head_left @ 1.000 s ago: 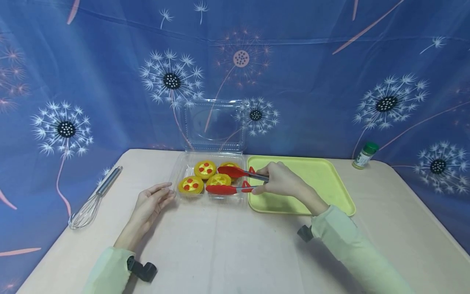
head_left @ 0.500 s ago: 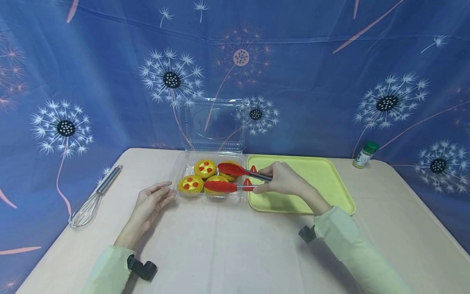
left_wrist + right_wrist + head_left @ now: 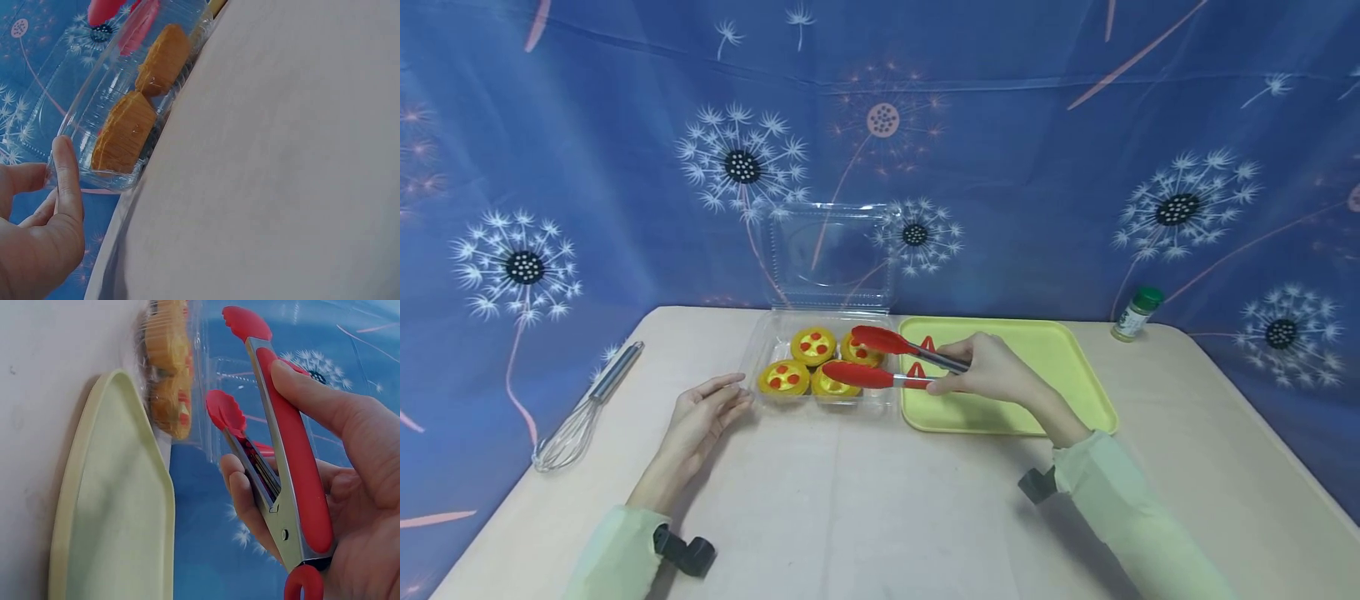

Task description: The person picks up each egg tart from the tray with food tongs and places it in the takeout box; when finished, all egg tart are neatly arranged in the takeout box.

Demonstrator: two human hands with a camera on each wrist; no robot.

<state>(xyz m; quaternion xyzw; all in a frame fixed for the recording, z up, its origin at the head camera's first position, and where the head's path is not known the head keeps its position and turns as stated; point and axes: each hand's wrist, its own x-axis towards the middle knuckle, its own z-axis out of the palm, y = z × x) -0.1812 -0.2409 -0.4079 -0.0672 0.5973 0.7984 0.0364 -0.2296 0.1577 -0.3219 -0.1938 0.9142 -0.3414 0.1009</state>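
Right hand [image 3: 992, 375] grips red-tipped metal tongs [image 3: 887, 360] above four yellow tarts [image 3: 812, 345] in one clear plastic clamshell box [image 3: 760, 343]; left hand [image 3: 703, 414] rests open.

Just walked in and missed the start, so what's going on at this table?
A person's right hand holds red tongs open above four yellow tarts in a clear plastic box whose lid stands open. No tart is between the tips. The left hand rests open on the table by the box's left end. A green tray lies right of the box, with nothing on its visible part. A whisk lies far left, a small jar at the back right.
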